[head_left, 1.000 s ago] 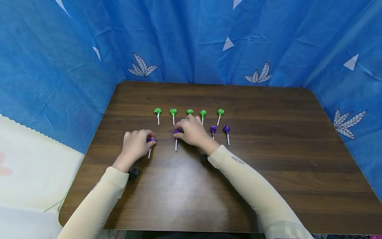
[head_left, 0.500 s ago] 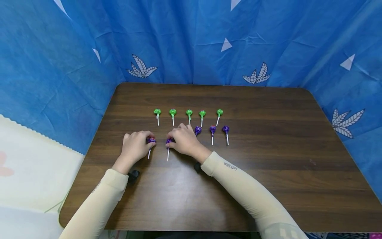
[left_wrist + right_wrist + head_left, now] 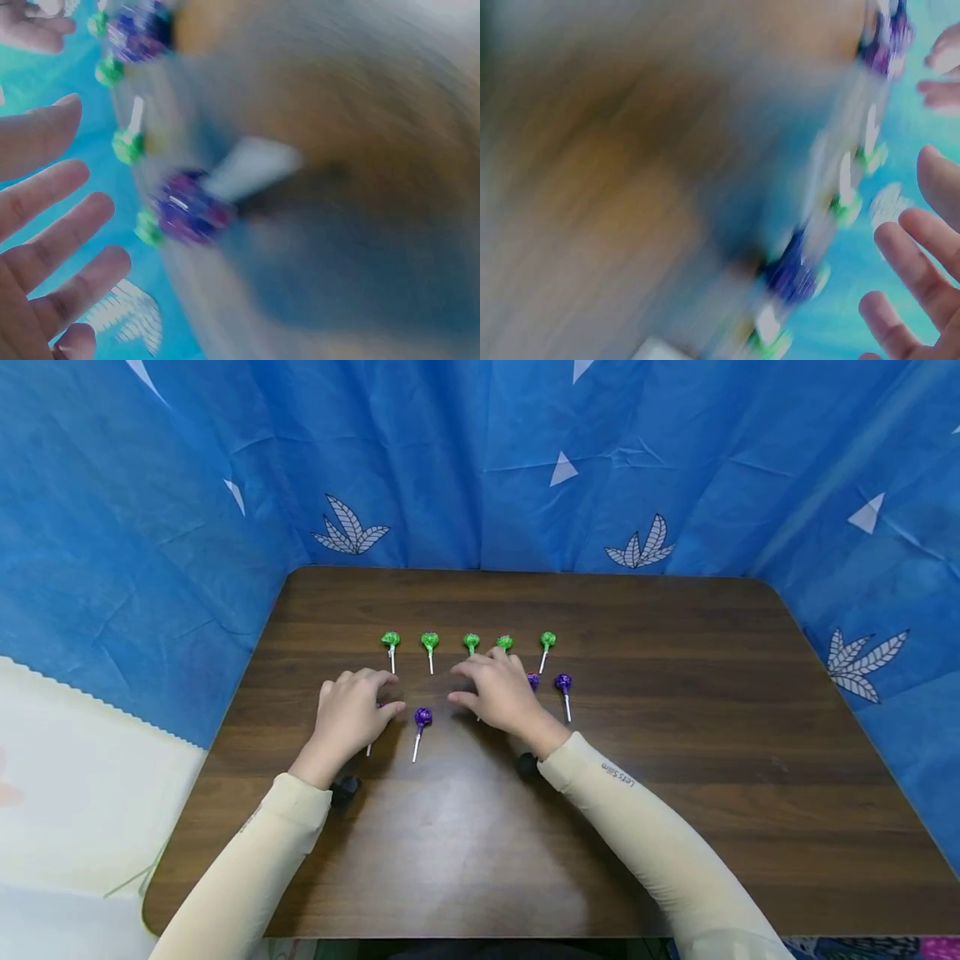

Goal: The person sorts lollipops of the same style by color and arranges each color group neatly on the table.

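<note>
My left hand (image 3: 348, 714), fingers spread, hovers over the leftmost purple-wrapped lollipop (image 3: 191, 206), hiding much of it in the head view. Just right of that hand lies another purple lollipop (image 3: 423, 718), its white stick pointing toward the front edge. Held with thumb and fingers apart, my right hand (image 3: 501, 689) is above the purple row and covers most of a lollipop there; nothing is in its grasp. Beyond its knuckles show a partly covered purple lollipop (image 3: 533, 680) and a fully visible purple lollipop (image 3: 564, 683).
A row of several green-wrapped lollipops, among them the rightmost green lollipop (image 3: 548, 639), lies behind the purple ones. They rest on a brown wooden table (image 3: 712, 760). A blue curtain (image 3: 450, 460) hangs behind and around its far edges. Both wrist views are motion-blurred.
My right hand brought a purple lollipop left and nearer the front, let go, and moved back right. My left hand released the leftmost purple lollipop and spread its fingers.
</note>
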The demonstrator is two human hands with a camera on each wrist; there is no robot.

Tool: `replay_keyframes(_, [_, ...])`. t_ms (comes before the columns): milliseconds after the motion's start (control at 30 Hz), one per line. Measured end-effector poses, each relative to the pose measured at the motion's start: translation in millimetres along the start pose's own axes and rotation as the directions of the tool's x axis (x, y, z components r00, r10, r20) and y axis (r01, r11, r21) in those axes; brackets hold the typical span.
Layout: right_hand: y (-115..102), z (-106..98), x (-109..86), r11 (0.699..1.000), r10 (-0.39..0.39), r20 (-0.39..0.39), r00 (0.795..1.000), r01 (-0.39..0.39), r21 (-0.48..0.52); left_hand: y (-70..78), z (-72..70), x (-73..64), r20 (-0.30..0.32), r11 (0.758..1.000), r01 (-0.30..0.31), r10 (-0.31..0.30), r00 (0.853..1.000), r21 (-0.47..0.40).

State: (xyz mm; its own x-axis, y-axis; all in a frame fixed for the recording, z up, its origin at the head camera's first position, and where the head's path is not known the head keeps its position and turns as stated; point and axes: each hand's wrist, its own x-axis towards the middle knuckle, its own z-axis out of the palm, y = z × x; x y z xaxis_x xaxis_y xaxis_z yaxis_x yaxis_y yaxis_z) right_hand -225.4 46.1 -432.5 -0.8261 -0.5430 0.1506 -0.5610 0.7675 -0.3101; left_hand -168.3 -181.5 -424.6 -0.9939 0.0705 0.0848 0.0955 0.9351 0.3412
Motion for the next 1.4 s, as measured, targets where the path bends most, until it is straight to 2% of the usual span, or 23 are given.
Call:
replay_keyframes(200, [36.3, -9.9, -6.5, 0.991, 0.132, 0.015, 0.991, -0.132, -0.018, 35.3, 0.7, 23.3, 0.047, 0.997, -0.071, 0.070, 0.996, 0.028])
replay_keyframes(400, [48.5, -14.5, -7.8, 0.990, 0.138, 0.046, 0.989, -0.136, -0.029, 64.2, 13.1, 48.3, 0.116, 0.989, -0.132, 0.124, 0.985, 0.061])
replay_keyframes(633, [66.0, -32.3, -18.5, 0.982, 0.188, 0.033, 0.982, -0.187, -0.019, 85.5, 26.0, 63.6, 0.188, 0.979, -0.186, 0.168, 0.968, 0.085])
replay_keyframes(800, [80.1, -35.5, -26.2, 0.973, 0.231, 0.072, 0.970, -0.230, -0.020, 98.1, 30.4, 71.5, 0.205, 0.977, -0.192, 0.170, 0.964, 0.092])
replay_keyframes(900, [84.1, -33.1, -28.1, 0.973, 0.230, 0.099, 0.968, -0.228, -0.030, 105.2, 34.8, 75.6, 0.219, 0.972, -0.210, 0.183, 0.958, 0.108])
replay_keyframes(1033, [86.2, -28.7, -28.7, 0.976, 0.219, 0.095, 0.971, -0.217, -0.034, 112.5, 42.1, 78.8, 0.232, 0.961, -0.237, 0.200, 0.952, 0.144])
replay_keyframes(1200, [87.0, -26.2, -28.2, 0.976, 0.219, 0.084, 0.972, -0.216, -0.035, 115.2, 49.2, 79.5, 0.216, 0.954, -0.240, 0.200, 0.956, 0.178])
replay_keyframes(1400, [86.5, -25.9, -27.1, 0.970, 0.241, 0.099, 0.965, -0.239, -0.031, 113.2, 53.7, 78.7, 0.198, 0.963, -0.219, 0.186, 0.962, 0.157])
